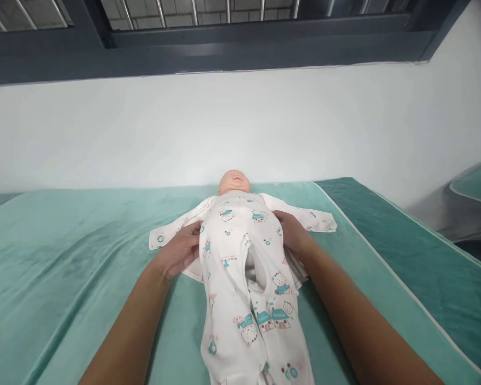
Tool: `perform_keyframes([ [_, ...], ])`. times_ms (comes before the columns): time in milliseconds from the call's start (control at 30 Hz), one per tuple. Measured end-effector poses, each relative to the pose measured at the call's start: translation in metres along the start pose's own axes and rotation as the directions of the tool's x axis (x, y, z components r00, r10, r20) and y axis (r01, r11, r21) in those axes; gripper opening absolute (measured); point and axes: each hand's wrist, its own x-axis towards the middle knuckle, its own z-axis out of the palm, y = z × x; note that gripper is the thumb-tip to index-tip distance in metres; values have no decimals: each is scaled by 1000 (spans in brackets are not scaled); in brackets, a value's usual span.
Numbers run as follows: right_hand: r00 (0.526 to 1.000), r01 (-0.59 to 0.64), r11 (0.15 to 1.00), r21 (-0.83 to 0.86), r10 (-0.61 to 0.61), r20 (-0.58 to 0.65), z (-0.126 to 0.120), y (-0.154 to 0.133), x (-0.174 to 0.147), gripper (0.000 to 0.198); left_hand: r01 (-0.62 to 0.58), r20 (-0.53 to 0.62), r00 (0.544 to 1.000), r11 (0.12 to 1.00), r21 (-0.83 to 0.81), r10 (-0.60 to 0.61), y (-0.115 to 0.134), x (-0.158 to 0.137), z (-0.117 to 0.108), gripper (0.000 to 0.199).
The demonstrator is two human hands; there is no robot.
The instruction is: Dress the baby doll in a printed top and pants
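Note:
A baby doll [234, 182] lies face up, its head toward the wall. A white printed baby romper [232, 235] with an open crotch covers its front, the legs stretching toward me. Beneath it is a white long-sleeved baby top [316, 218], sleeves spread to both sides and hem showing beside the waist. My left hand [182, 248] is closed at the romper's left edge, thumb and fingers against the cloth. At the opposite edge, my right hand [294, 235] curls around the romper's side, its fingertips partly hidden behind the fabric.
A light green sheet [84, 278] with some creases covers the bed, and a darker green strip [404, 256] runs along the right. Behind stands a white wall [224, 123] below a dark-framed barred window [244, 45]. A green padded edge [479, 182] shows at far right.

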Motion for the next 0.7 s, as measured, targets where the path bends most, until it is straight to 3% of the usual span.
perform_keyframes([
  [133,997,-77,985,153,76,15,2,2,0,30,32,-6,999,997,71,-32,5,-5,2,42],
  [333,997,68,997,-44,-67,37,-3,-1,0,24,67,-44,997,993,96,-63,9,-10,9,43],
  [567,999,2,997,79,-5,34,2,-3,-1,26,44,-27,999,992,121,-41,4,-8,7,39],
  [700,995,67,998,14,-68,67,1,-3,-1,24,25,-34,999,992,123,-21,2,-6,8,33],
])
